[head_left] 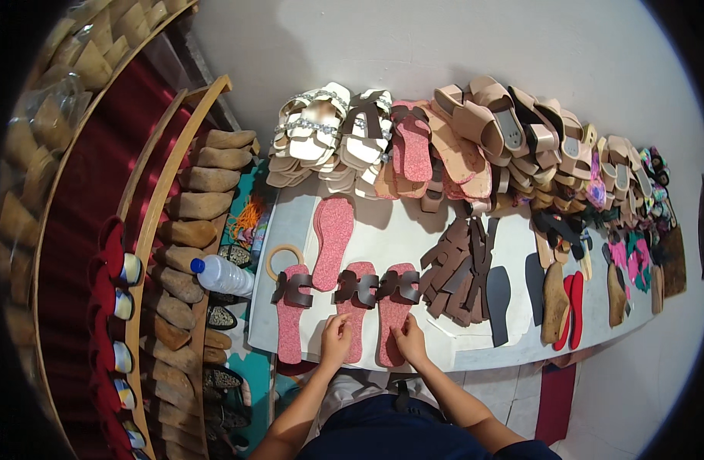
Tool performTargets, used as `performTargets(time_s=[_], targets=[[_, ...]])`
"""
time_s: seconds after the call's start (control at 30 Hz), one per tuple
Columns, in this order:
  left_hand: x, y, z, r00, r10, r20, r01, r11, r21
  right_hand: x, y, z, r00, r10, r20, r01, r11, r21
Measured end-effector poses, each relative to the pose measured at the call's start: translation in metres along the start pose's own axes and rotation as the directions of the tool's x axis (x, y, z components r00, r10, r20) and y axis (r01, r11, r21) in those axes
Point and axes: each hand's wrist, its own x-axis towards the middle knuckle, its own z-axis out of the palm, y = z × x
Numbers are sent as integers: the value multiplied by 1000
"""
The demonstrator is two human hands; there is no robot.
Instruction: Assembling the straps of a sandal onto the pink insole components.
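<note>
Three pink speckled sandals with dark brown cut-out straps lie in a row at the table's front: a left sandal, a middle sandal and a right sandal. My left hand is closed at the left edge of the middle sandal's sole, its fingers curled over the rim. At the outer edge of the right sandal's sole, my right hand pinches with thumb and fingers. Behind them lies a stack of strapless pink soles. Dark brown strap pieces form a pile to the right.
Finished sandals are heaped along the wall. A ring-shaped tape roll and a water bottle are at the table's left side. Wooden shoe lasts fill the left rack. Dark insoles and red soles lie right.
</note>
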Motion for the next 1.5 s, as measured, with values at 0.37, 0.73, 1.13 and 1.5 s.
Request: performTargets(time_s=[0.37,0.73,1.13,1.5], targets=[[26,7,-26,983,131,131,-134,991,13,-7,-57,-3,974,-219,-64,96,648,-756],[139,12,-42,978,207,16,-206,964,170,70,-144,61,770,-619,-156,440,692,-573],[192,-12,-44,948,-300,104,299,954,26,126,-149,133,984,-179,2,151,821,-550],[202,11,-55,898,-370,239,400,913,-87,138,-173,113,990,65,125,-18,939,-345]])
